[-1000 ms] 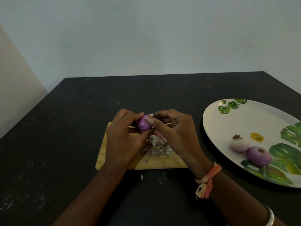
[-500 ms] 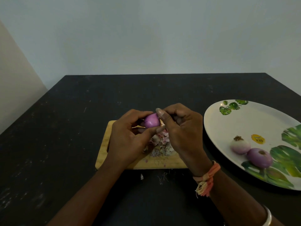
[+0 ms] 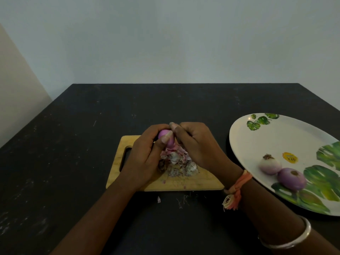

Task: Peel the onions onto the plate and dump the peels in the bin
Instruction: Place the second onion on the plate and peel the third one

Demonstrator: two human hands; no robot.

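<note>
A dark table (image 3: 73, 162) carries a leaf-patterned plate (image 3: 266, 144) at the right and a wooden cutting board (image 3: 202, 183) mid-table. Above the board, the left hand (image 3: 145, 159) grips a purple onion (image 3: 166, 139). The right hand (image 3: 198, 144), fingers curled, pinches its top. Peels (image 3: 176, 162) lie heaped beneath, and 2 peeled onions (image 3: 270, 165) touch on the plate.

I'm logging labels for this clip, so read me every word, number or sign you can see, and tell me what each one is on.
On the plate, a yellow sticker: dark printed marks, perhaps digits, upside down to the camera and too blurred to read.
Nothing else in view carries any writing, brand or sign.
</note>
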